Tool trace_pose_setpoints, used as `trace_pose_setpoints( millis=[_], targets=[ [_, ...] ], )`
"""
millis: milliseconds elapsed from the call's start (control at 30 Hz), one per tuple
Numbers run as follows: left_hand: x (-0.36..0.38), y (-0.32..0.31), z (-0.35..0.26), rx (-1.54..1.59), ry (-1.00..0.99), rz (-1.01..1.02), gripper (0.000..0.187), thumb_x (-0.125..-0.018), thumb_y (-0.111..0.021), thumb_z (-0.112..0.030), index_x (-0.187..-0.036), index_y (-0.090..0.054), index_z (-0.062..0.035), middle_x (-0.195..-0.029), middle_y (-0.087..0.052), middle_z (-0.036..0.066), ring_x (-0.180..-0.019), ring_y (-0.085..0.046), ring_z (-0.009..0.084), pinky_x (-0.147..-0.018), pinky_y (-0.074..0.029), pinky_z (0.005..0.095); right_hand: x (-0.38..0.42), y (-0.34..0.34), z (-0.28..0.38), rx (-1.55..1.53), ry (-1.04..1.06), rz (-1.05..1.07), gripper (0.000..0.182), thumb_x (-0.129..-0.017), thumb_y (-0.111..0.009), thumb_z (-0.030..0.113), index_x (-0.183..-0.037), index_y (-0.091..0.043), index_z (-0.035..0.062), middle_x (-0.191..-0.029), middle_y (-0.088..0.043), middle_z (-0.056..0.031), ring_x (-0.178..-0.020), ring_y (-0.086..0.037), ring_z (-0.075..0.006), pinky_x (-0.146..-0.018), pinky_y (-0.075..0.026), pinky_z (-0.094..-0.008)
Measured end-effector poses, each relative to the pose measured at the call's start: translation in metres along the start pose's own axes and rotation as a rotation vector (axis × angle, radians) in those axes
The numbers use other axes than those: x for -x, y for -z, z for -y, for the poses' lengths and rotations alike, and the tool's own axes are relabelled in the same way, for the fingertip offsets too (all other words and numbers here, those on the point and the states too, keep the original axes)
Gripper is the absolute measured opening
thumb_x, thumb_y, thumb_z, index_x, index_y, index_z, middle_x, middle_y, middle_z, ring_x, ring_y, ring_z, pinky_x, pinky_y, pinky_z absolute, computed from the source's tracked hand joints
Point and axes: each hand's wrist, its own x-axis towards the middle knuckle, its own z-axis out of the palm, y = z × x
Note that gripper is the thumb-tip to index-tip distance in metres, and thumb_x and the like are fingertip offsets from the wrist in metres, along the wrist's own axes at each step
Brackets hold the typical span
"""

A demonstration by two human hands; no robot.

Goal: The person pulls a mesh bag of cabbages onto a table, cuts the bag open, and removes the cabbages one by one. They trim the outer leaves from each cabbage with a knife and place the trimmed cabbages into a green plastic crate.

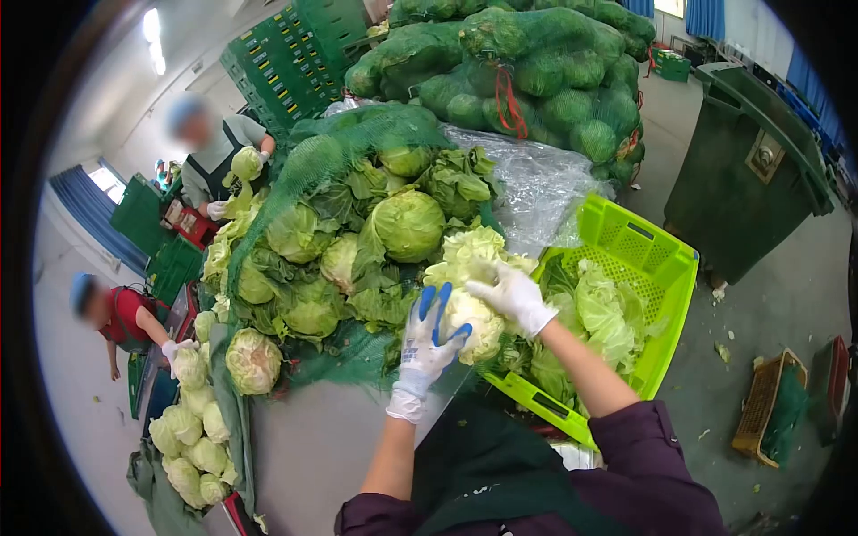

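Observation:
My left hand (427, 344), in a white glove with blue fingertips, rests against the left side of a pale cabbage (474, 323) with its fingers spread. Over the upper right of that cabbage is my right hand (511, 297), white-gloved and blurred; whether its fingers grip a leaf cannot be made out. Loose pale leaves (469, 253) lie just behind. To the left, leafy green cabbages (407, 225) are heaped on green netting (344, 353). A bright green crate (670, 308) on the right holds torn leaves (608, 308).
Trimmed cabbages (192, 438) are piled at the left edge. Two people (219, 147) work across on the left. Full net sacks (536, 80) stand behind, with plastic film (527, 183) before them. A dark green bin (746, 170) and a brown basket (760, 411) are at right.

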Motion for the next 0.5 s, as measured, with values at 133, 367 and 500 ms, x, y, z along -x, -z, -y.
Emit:
trace_pose_setpoints(
  millis=[133,367,500],
  targets=[
    [0.001,-0.01,-0.012,-0.481,-0.195,0.174,0.07,-0.073,-0.07,-0.047,-0.136,-0.048,-0.0242,-0.142,-0.039,0.014,-0.132,-0.03,0.0381,-0.107,-0.022,0.0523,-0.014,-0.024,-0.022,0.023,-0.242,-0.053,0.037,-0.081,-0.063,0.042,-0.11,-0.066,0.0193,-0.089,-0.067,-0.0196,-0.086,-0.063,-0.0371,-0.077,-0.05,-0.0441],
    [0.038,-0.007,0.005,-0.218,-0.054,-0.139,0.066,-0.071,-0.078,-0.027,-0.129,-0.054,-0.0103,-0.138,-0.037,0.019,-0.128,-0.037,0.034,-0.105,-0.034,0.0432,-0.042,-0.028,-0.078,0.209,-0.375,-0.025,0.044,-0.079,-0.066,0.039,-0.102,-0.063,0.001,-0.091,-0.066,-0.0231,-0.085,-0.064,-0.0373,-0.077,-0.051,-0.0431],
    [0.045,-0.003,0.059,-0.223,-0.085,-0.49,0.072,-0.067,-0.081,-0.022,-0.131,-0.051,-0.0081,-0.118,-0.043,0.015,-0.102,-0.051,0.0263,-0.087,-0.047,0.0368,0.004,-0.014,-0.044,0.014,-0.325,-0.319,0.066,-0.079,-0.067,0.046,-0.123,-0.043,0.0028,-0.087,-0.064,-0.0265,-0.083,-0.063,-0.0412,-0.074,-0.049,-0.0474]
  ],
)
